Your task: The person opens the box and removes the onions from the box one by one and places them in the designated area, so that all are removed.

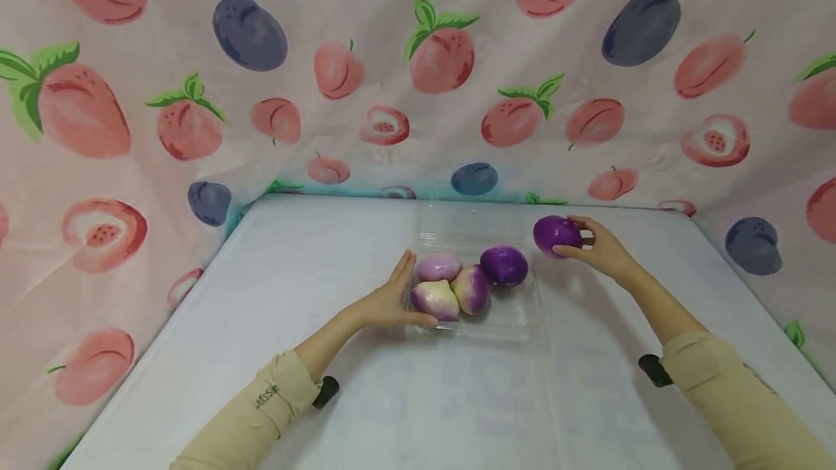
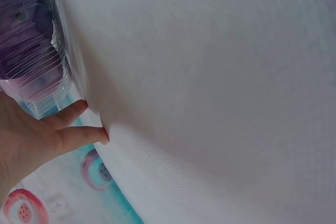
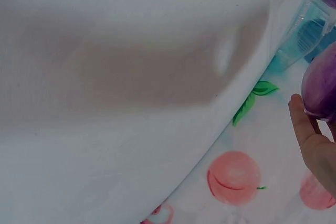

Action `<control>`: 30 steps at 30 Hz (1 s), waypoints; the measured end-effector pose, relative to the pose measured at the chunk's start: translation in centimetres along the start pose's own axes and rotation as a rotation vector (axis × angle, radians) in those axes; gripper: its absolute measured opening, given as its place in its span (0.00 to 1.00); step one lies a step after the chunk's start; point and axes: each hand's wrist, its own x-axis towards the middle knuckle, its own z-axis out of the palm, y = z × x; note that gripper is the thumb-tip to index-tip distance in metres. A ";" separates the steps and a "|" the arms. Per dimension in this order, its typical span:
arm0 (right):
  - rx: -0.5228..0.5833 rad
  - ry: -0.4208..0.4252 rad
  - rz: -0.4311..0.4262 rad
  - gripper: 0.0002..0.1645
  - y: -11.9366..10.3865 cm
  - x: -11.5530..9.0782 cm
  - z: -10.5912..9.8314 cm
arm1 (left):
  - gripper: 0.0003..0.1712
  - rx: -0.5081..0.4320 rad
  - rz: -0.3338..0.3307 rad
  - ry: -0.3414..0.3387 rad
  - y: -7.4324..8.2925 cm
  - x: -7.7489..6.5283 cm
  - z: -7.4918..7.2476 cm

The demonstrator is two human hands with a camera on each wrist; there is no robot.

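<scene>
Both hands are well apart, one on each side of a clear plastic box [image 1: 516, 314] on the white bench [image 1: 313, 252]. On the right, the person's right hand [image 1: 604, 249] pinches a purple fruit [image 1: 555, 235] between thumb and fingers, holding it over the bench just beyond the box's right side, near the lid [image 1: 469, 223]. Across from it, the left hand [image 1: 384, 303] lies at the box's near left corner, its fingers straight along the left side and its thumb reaching along the front edge; from where I stand I cannot tell how firmly it presses. That lid lies folded back on the far side. Inside the box sit four more: a lilac fruit [image 1: 439, 267] at the far left, a cream fruit [image 1: 434, 302] with purple ends in front of it, a two-tone fruit [image 1: 472, 290] in the middle, leaning against its neighbours, and a dark purple fruit [image 1: 504, 266] at the far right. Beige sleeves [image 1: 731, 383] cover both forearms, and behind the bench hangs a pale curtain [image 1: 392, 20] printed with peaches and blue plums.
</scene>
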 end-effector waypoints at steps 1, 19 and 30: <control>-0.015 0.010 0.011 0.46 0.2 0.1 0.0 | 0.75 -0.004 0.002 0.001 0.0 0.0 0.0; -0.223 -0.002 0.076 0.48 2.1 1.5 1.0 | 0.76 -0.020 0.015 0.020 -0.4 -0.1 0.2; -0.211 -0.042 0.092 0.49 2.5 2.1 1.5 | 0.76 -0.003 0.010 0.020 -0.1 0.1 0.1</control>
